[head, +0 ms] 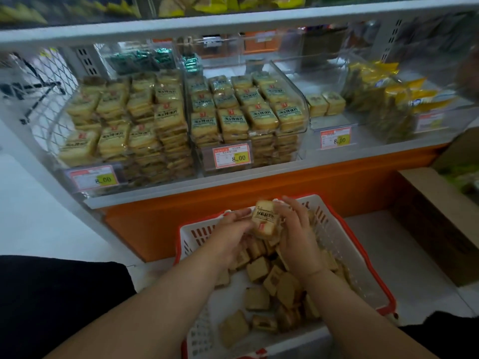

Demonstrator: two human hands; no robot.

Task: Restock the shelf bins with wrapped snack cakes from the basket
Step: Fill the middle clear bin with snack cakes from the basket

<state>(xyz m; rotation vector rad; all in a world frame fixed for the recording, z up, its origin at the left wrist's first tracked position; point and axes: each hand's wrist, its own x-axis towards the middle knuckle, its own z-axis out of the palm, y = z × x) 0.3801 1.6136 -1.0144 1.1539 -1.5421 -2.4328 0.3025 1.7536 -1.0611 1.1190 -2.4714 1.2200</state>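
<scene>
I see both hands raised over the far end of the white plastic basket with the red rim (373,275), which sits on the floor in front of the orange-based shelf (259,187). My left hand (233,229) and right hand (295,229) together grip a small stack of tan, clear-wrapped square snack cakes (264,218), fingers curled around it from either side; the top cake tilts toward the shelf, its printed label facing me. More loose wrapped cakes (259,268) lie jumbled in the basket below and nearer me. On the shelf, the clear plastic bin at the left (77,174) and the clear plastic bin in the middle (298,86) hold the same cakes in neat rows, each with a red-and-yellow price tag on its front. Just beside the middle bin, two single cakes (325,103) sit near a pile of yellow-wrapped packets (383,99). A brown cardboard box (427,216) stands right of the basket.
</scene>
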